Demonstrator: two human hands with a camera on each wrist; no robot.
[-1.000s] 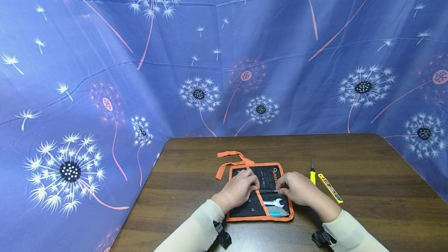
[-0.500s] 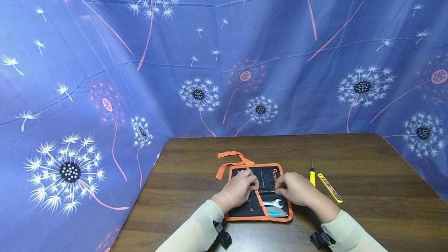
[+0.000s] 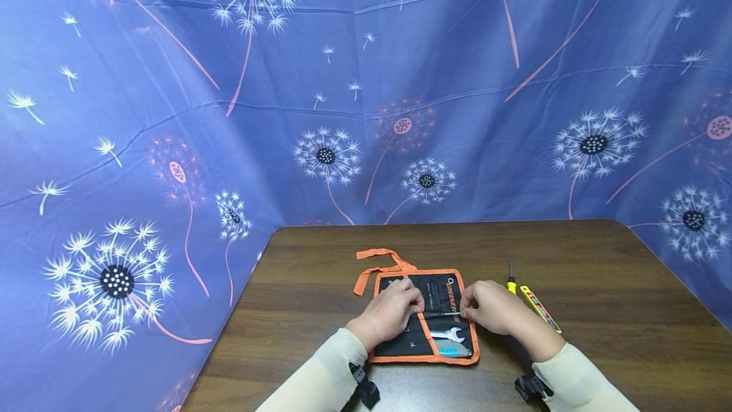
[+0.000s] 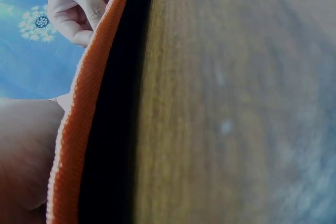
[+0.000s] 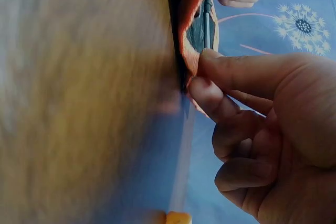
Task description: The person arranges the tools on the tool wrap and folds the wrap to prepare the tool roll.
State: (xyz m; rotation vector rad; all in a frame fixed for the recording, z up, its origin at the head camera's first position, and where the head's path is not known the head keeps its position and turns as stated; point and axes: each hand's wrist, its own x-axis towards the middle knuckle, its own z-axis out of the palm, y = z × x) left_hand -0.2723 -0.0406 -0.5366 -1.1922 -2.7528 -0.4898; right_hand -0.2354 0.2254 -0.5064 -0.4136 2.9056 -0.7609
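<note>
A black tool pouch with orange edging (image 3: 423, 359) lies unfolded on the table. My left hand (image 3: 390, 311) pinches the pouch's orange middle band near the top of its pockets. A thin metal shaft (image 3: 450, 314) lies across the pouch, its far end by the left fingertips; my right hand (image 3: 494, 307) pinches its tip between thumb and forefinger, as the right wrist view also shows at the shaft (image 5: 207, 30). Below it, a wrench (image 3: 448, 334) and a teal-handled tool (image 3: 453, 349) sit partly inside the pockets.
On the wooden table (image 3: 320, 259), a yellow-handled screwdriver (image 3: 511, 286) and a yellow level-like bar (image 3: 540, 308) lie right of the pouch, close to the right forearm. Orange ties (image 3: 380, 267) spread from its upper left. A blue patterned cloth (image 3: 366, 81) hangs behind.
My right hand has moved slightly to the right with the shaft's tip, and more of the shaft shows. The left hand has stayed at the band.
</note>
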